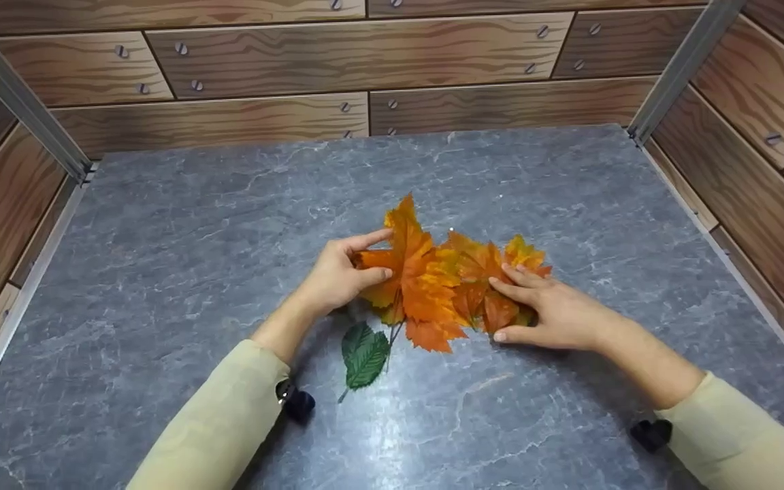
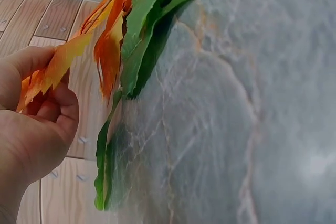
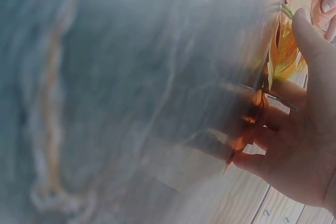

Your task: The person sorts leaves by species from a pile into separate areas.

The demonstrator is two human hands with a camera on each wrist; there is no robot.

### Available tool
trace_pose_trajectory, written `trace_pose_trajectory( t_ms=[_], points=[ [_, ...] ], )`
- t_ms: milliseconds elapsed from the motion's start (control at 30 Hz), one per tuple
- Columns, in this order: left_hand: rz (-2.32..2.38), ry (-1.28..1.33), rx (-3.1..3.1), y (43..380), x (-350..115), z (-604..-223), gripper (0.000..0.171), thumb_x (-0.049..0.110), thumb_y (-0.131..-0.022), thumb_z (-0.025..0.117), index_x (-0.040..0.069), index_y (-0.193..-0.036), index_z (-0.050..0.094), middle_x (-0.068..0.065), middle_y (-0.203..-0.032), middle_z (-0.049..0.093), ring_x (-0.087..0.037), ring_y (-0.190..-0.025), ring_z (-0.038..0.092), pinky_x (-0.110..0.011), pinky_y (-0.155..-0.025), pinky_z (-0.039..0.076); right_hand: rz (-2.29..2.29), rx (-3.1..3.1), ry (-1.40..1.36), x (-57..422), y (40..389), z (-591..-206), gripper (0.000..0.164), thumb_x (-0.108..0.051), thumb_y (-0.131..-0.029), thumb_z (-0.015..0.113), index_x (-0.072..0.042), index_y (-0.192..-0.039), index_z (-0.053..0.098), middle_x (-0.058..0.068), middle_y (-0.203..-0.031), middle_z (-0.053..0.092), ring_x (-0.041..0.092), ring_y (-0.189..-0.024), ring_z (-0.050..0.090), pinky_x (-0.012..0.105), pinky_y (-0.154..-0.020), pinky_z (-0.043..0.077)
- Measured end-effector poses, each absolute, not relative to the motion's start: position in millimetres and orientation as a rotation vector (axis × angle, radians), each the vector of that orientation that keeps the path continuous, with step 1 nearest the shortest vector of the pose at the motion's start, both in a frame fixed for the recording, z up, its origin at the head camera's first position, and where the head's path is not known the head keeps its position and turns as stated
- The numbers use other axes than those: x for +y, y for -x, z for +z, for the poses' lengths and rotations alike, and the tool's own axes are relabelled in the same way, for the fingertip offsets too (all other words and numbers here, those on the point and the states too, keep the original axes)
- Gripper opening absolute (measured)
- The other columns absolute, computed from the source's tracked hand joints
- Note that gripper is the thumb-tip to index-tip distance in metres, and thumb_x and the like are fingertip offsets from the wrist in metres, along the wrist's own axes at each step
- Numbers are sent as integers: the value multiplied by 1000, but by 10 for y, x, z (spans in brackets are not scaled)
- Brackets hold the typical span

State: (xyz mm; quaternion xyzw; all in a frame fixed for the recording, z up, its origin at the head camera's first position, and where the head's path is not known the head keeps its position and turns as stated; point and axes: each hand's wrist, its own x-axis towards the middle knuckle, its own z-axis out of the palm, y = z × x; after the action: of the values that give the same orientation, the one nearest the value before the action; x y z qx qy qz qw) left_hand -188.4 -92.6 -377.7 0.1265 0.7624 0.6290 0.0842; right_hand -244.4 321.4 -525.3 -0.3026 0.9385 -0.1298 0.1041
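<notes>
Holding orange leaves by the left end with the left hand. Pinching there between thumb and fingers, with just a narrow gap. Up close in the left wrist view, pinching a yellow and orange edge, with the other fingers curled behind it.

Resting the right hand on the right end of the same bunch. Spread wide there, with the thumb well apart from the fingers and the fingertips on top of the orange leaves. Dim and a bit blurry in the right wrist view, but with orange and yellow bits near the thumb and fingers.

All in one loose bunch between the two hands, near the middle of the grey table. Big and bright on the left, with one tall tip pointing to the back wall. Smaller and darker on the right, with some yellow near the right fingertips.

Just below the left hand, a green leaf with lines on it. Right beside it, a thin stem poking out from under the orange bunch.

On both arms, pale sleeves, with a small black thing by each wrist. Brown planks and screws all over the back wall. In each far corner, a grey post.
</notes>
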Motion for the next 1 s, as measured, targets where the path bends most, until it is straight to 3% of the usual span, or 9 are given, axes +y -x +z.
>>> trace_pose_trajectory(
  t_ms=[100,200,300,367,433,500,667,833,1000],
  points=[
    [1881,-451,2235,2201,-1027,-4243,65,-2,-95,75,9,-156,54,-15,-109,79,-15,-75,67,-23,-62,51,-409,2772,832,2735,1995,-4434,91,-63,-92,75,-15,-164,44,19,-172,26,51,-154,28,73,-117,29],
    [1927,-450,2253,2270,-1034,-4336,74,0,-93,79,14,-160,51,-8,-85,74,-13,-65,58,-23,-57,47,-383,2760,796,2655,1916,-4262,90,-61,-94,75,-12,-163,44,21,-171,26,52,-153,29,73,-117,29],
    [2019,-413,2238,2289,-1019,-4364,82,-7,-92,77,14,-164,43,-9,-85,74,-13,-70,64,-23,-62,56,-379,2748,823,2658,1921,-4234,93,-70,-94,67,-14,-164,43,19,-172,25,52,-153,29,73,-117,29],
    [2069,-407,2216,2284,-1019,-4350,84,-11,-92,75,14,-165,41,-15,-97,77,-19,-82,73,-28,-71,62,-389,2744,816,2665,1946,-4266,96,-76,-92,63,-16,-164,42,18,-173,25,51,-154,28,73,-117,28],
    [2096,-410,2208,2281,-1023,-4336,78,-14,-93,72,12,-162,45,-20,-116,76,-26,-99,77,-34,-82,64,-411,2737,827,2677,1974,-4291,98,-80,-91,61,-18,-165,42,16,-173,24,50,-154,27,73,-117,28],
    [2074,-414,2260,2276,-1030,-4317,64,-11,-95,71,10,-154,56,-19,-122,76,-27,-101,76,-33,-84,63,-423,2730,828,2688,2000,-4318,99,-80,-90,62,-19,-165,41,15,-173,23,49,-155,26,73,-118,27],
    [2035,-415,2382,2263,-1067,-4248,33,-2,-99,70,6,-130,77,-11,-120,78,-16,-96,72,-23,-78,58,-408,2724,826,2681,2016,-4335,98,-77,-91,64,-18,-165,40,14,-174,22,48,-156,25,72,-118,28],
    [2143,-361,2348,2255,-1154,-4116,31,0,-95,76,4,-126,79,-12,-112,78,-17,-89,74,-26,-71,61,-402,2730,836,2690,2003,-4338,98,-78,-92,62,-17,-165,42,15,-174,22,48,-155,26,73,-117,28],
    [2270,-305,2306,2239,-1315,-3918,36,-2,-90,81,2,-126,78,-14,-115,77,-23,-93,76,-34,-74,65,-399,2738,829,2710,1982,-4337,98,-79,-91,62,-17,-164,42,15,-174,22,49,-155,26,73,-117,28]
  ],
)
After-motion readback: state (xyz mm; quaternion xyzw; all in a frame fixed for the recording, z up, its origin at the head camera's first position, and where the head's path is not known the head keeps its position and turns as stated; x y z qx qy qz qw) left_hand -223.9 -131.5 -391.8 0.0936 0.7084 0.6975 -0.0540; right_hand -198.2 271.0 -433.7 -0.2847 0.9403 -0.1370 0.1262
